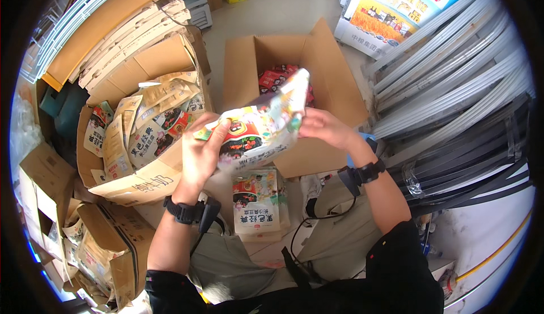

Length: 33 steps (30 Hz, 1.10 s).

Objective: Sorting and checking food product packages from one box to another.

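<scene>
A printed plastic food pouch [255, 131] is held up, tilted, above the floor in front of me. My left hand [204, 148] grips its left end, the thumb lying across the printed face. At its right edge, the bent fingers of my right hand [323, 127] pinch the film; motion blurs this area. Beyond the pouch stands an open cardboard box [240, 67] holding several small red packets [274, 78], partly hidden behind the pouch. A stack of similar flat pouches [257, 203] lies on the floor between my legs.
To the left, a large cardboard box [144, 186] is filled with pouches; another open carton [104, 229] with pouches stands nearer me. Bundled metal and black strips [450, 84] lean at right, near a printed display panel [382, 16]. A black cable [293, 237] crosses my lap.
</scene>
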### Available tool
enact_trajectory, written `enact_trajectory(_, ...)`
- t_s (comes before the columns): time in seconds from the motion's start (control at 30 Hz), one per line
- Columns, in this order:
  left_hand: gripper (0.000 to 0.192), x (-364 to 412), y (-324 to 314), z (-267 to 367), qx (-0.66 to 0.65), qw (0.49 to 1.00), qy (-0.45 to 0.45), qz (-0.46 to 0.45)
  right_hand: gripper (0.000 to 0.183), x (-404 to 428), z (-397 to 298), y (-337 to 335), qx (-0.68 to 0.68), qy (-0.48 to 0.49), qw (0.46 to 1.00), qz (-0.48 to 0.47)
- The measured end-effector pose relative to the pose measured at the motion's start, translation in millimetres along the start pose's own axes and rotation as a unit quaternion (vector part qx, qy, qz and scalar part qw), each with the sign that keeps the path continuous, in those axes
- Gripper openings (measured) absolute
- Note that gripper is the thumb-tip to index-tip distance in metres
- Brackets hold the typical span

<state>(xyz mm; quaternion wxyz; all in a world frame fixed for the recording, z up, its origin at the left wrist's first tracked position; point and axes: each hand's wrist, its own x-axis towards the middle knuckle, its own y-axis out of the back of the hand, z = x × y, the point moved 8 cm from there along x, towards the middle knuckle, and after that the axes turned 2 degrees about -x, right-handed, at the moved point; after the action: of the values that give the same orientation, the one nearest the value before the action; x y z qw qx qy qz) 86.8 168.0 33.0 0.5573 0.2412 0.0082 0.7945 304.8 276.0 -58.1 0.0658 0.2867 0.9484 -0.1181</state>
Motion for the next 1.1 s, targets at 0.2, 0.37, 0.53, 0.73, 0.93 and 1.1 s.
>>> enact_trajectory(0.2,0.022,16,-46,-43,-0.168,0.969,0.174,-0.043,0.020,-19,-1,27,-0.180,0.014,0.982,0.053)
enact_trajectory(0.37,0.043,27,-106,-86,-0.355,0.887,0.268,-0.124,0.017,-40,11,73,-0.084,-0.025,0.988,0.127)
enact_trajectory(0.53,0.031,1,-157,-140,-0.223,0.881,0.347,-0.233,0.015,-39,42,119,-0.005,-0.026,0.977,0.210)
enact_trajectory(0.73,0.023,-13,-164,-159,-0.143,0.858,0.398,-0.292,0.021,-52,71,124,-0.043,-0.235,0.957,0.165)
enact_trajectory(0.93,0.022,-10,-170,-173,-0.105,0.844,0.432,-0.302,0.020,-42,92,138,-0.062,-0.305,0.935,0.171)
enact_trajectory(1.1,0.035,52,-160,-182,-0.094,0.961,0.224,-0.128,0.019,-8,77,166,0.010,-0.127,0.951,0.283)
